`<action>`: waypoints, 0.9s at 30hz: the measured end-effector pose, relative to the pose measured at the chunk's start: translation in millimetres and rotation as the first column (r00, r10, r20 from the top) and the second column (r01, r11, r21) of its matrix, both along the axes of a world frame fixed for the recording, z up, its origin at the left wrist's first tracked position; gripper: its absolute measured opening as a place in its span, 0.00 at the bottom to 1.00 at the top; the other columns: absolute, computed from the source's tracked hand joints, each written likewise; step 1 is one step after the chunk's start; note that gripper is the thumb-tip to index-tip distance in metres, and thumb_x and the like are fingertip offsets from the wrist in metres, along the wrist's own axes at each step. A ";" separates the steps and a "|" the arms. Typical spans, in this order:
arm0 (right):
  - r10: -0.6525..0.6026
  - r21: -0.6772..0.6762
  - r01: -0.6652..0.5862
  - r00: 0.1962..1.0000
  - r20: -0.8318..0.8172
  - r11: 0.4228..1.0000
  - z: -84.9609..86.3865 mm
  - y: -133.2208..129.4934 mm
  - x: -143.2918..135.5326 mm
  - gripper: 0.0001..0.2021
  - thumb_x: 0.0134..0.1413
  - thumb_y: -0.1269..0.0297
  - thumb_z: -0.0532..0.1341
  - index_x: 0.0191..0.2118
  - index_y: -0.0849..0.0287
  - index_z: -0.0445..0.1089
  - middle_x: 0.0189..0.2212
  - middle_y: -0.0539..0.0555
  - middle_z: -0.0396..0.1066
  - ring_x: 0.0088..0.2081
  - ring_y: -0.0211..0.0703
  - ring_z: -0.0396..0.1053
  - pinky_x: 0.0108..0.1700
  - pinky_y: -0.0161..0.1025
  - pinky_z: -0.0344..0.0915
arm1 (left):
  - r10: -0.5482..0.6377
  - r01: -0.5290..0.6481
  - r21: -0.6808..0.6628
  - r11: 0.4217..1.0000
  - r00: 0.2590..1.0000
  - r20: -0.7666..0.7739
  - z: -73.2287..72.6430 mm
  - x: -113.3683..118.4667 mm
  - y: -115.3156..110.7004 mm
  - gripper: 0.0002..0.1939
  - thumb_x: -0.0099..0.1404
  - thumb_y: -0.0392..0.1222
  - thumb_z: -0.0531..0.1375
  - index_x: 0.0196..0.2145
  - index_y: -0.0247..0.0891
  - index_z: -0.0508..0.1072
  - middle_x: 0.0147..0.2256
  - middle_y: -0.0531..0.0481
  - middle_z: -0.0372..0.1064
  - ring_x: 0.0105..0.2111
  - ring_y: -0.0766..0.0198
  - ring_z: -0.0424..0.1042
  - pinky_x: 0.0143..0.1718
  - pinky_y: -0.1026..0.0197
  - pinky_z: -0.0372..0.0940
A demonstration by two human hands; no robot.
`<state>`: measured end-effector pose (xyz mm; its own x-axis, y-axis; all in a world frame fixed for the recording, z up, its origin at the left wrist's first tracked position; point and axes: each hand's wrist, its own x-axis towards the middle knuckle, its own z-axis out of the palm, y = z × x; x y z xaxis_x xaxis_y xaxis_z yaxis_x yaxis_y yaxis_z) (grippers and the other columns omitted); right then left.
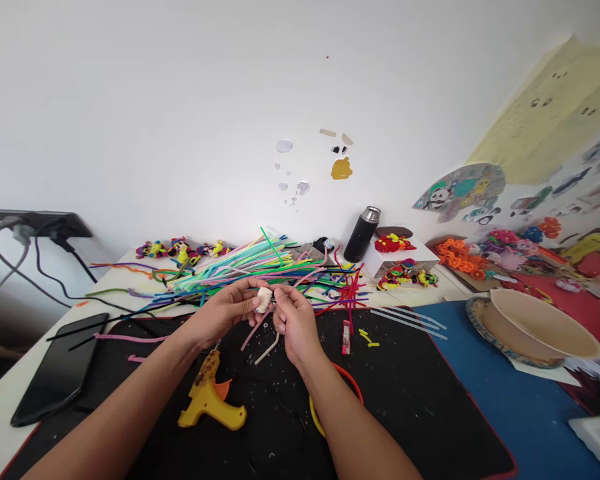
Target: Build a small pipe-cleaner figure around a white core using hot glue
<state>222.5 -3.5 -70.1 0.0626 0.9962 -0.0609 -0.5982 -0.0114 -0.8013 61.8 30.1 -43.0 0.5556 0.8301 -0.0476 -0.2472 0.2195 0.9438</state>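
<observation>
White wall [180, 100] w/ stickers is filling the bkgd, & a white tabletop [0, 393] is running along it, carrying a black mat w/ red edging [405, 413]. Person's hands are working close together above the mat. Left hand [230, 307] is pinching a small, chunky cream-white fuzzy piece [265, 300] b/w thumb & fingers, nearly closed. Right hand [295, 323] is curling shut just beside it, thumb & forefinger tips meeting at the piece's right side; can't tell exactly what they're gripping. A thin pink fuzzy stem [253, 333] & a pale bent stem [267, 350] are showing just below. Big heap of multicoloured pipe cleaners [245, 263] is lying behind the hands, nr the wall. Yellow plastic glue gun w/ orange trigger [207, 400] is resting on the mat, b/w the forearms. Small pinkish-red box [346, 337] & a few short yellow bits [364, 335] are lying to the right. Black bottle w/ silvery top [363, 233] is standing at the back, nr a white box [405, 257].
</observation>
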 end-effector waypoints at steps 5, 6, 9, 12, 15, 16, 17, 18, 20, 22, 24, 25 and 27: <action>0.025 -0.019 -0.025 1.000 0.004 1.000 -2.6 -0.3 -1.4 0.20 0.46 0.53 0.74 0.39 0.60 0.72 0.16 0.39 0.58 0.14 0.26 0.48 0.16 0.29 0.40 | -0.014 0.014 -0.010 1.000 1.000 0.010 -2.2 -1.4 1.1 0.20 0.60 0.43 0.73 0.47 0.37 0.73 0.33 0.49 0.75 0.28 0.65 0.75 0.28 0.66 0.69; 0.030 -0.021 -0.030 1.000 0.001 0.999 -3.0 -0.4 -1.8 0.20 0.46 0.53 0.75 0.39 0.60 0.72 0.17 0.40 0.59 0.14 0.26 0.48 0.16 0.28 0.40 | -0.022 0.022 -0.010 1.000 1.000 0.011 -2.5 -1.5 0.8 0.20 0.60 0.44 0.73 0.47 0.37 0.73 0.33 0.49 0.75 0.28 0.64 0.75 0.28 0.66 0.69; 0.043 -0.028 -0.044 0.999 -0.010 0.999 -3.8 -0.8 -2.6 0.21 0.46 0.52 0.74 0.38 0.60 0.71 0.19 0.41 0.63 0.14 0.26 0.48 0.16 0.28 0.40 | -0.025 0.025 -0.009 1.000 1.000 0.013 -3.1 -0.7 -0.8 0.21 0.60 0.44 0.74 0.45 0.37 0.72 0.33 0.50 0.75 0.28 0.64 0.75 0.28 0.66 0.68; 0.051 -0.040 -0.052 0.999 -0.017 0.998 -3.6 -0.8 -2.7 0.21 0.46 0.52 0.74 0.38 0.60 0.70 0.18 0.41 0.63 0.14 0.26 0.49 0.16 0.28 0.39 | -0.003 0.003 -0.008 1.000 1.000 0.004 -4.4 1.1 -2.2 0.20 0.60 0.43 0.73 0.45 0.38 0.71 0.33 0.50 0.75 0.29 0.64 0.75 0.28 0.66 0.68; 0.055 -0.048 -0.057 0.998 -0.039 0.997 -2.9 -0.8 -2.4 0.21 0.45 0.51 0.75 0.37 0.60 0.69 0.16 0.39 0.60 0.13 0.26 0.48 0.16 0.28 0.38 | 0.013 -0.013 -0.014 1.000 1.000 -0.001 -5.9 2.1 -2.4 0.19 0.61 0.43 0.72 0.45 0.38 0.71 0.33 0.50 0.75 0.29 0.64 0.75 0.29 0.65 0.68; 0.056 -0.049 -0.059 0.997 -0.051 0.997 -2.6 -0.8 -2.4 0.22 0.45 0.51 0.75 0.37 0.60 0.69 0.16 0.39 0.59 0.13 0.26 0.48 0.16 0.28 0.38 | 0.016 -0.016 -0.017 1.000 1.000 -0.002 -6.2 2.1 -2.3 0.19 0.61 0.43 0.72 0.45 0.38 0.71 0.33 0.50 0.74 0.29 0.64 0.75 0.28 0.65 0.68; 0.058 -0.049 -0.061 0.996 -0.061 0.997 -2.6 -0.8 -2.4 0.22 0.46 0.50 0.75 0.37 0.59 0.69 0.15 0.38 0.58 0.13 0.26 0.47 0.16 0.28 0.38 | 0.019 -0.019 -0.019 1.000 1.000 -0.003 -6.3 1.9 -2.3 0.19 0.61 0.44 0.72 0.45 0.38 0.72 0.33 0.50 0.74 0.29 0.64 0.75 0.28 0.65 0.68; 0.059 -0.049 -0.062 0.996 -0.067 0.997 -2.6 -0.7 -2.5 0.22 0.46 0.50 0.75 0.37 0.59 0.69 0.15 0.38 0.57 0.13 0.26 0.47 0.16 0.28 0.39 | 0.020 -0.020 -0.020 1.000 1.000 -0.006 -6.3 1.6 -2.3 0.19 0.61 0.44 0.72 0.45 0.38 0.72 0.33 0.49 0.74 0.29 0.64 0.75 0.28 0.65 0.68; 0.057 -0.046 -0.060 0.996 -0.064 0.997 -3.5 -0.5 -3.1 0.22 0.45 0.49 0.75 0.36 0.59 0.69 0.15 0.38 0.57 0.13 0.26 0.46 0.16 0.28 0.39 | 0.018 -0.018 -0.016 1.000 1.000 -0.016 -5.7 0.9 -3.0 0.18 0.61 0.44 0.72 0.45 0.38 0.73 0.33 0.49 0.74 0.29 0.64 0.75 0.28 0.65 0.68; 0.052 -0.044 -0.054 0.998 -0.048 0.998 -4.9 -0.2 -4.1 0.23 0.44 0.49 0.75 0.36 0.59 0.69 0.16 0.39 0.59 0.13 0.26 0.47 0.16 0.29 0.39 | 0.014 -0.015 -0.008 1.000 0.999 -0.030 -4.8 0.3 -4.1 0.18 0.62 0.44 0.72 0.46 0.38 0.73 0.33 0.49 0.75 0.29 0.63 0.75 0.28 0.65 0.67; 0.046 -0.040 -0.048 0.998 -0.036 0.998 -6.0 -0.1 -4.9 0.23 0.43 0.49 0.76 0.36 0.59 0.69 0.18 0.40 0.62 0.13 0.26 0.48 0.16 0.29 0.39 | 0.018 -0.018 0.000 1.000 0.999 -0.048 -3.4 -0.1 -5.4 0.18 0.62 0.45 0.72 0.46 0.38 0.73 0.33 0.49 0.75 0.29 0.63 0.74 0.29 0.64 0.67; 0.048 -0.039 -0.050 0.998 -0.036 0.998 -6.2 -0.2 -5.2 0.23 0.43 0.49 0.76 0.36 0.59 0.69 0.18 0.41 0.63 0.13 0.26 0.48 0.16 0.29 0.39 | 0.021 -0.021 0.004 1.000 0.998 -0.058 -2.4 -0.1 -6.0 0.18 0.62 0.46 0.72 0.46 0.38 0.72 0.33 0.49 0.75 0.29 0.63 0.74 0.29 0.64 0.67; 0.056 -0.037 -0.057 0.997 -0.045 0.998 -5.3 -0.5 -5.0 0.23 0.44 0.49 0.76 0.36 0.59 0.69 0.17 0.40 0.62 0.13 0.26 0.48 0.16 0.29 0.39 | 0.024 -0.022 0.019 1.000 0.996 -0.081 0.2 0.0 -6.6 0.19 0.62 0.47 0.72 0.46 0.38 0.73 0.33 0.49 0.75 0.29 0.62 0.74 0.29 0.64 0.67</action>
<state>217.5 -3.9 -75.4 0.0028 0.9950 -0.1002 -0.6306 -0.0760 -0.7723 61.8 23.5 -42.8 0.5313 0.8437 -0.0766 -0.1747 0.1976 0.9646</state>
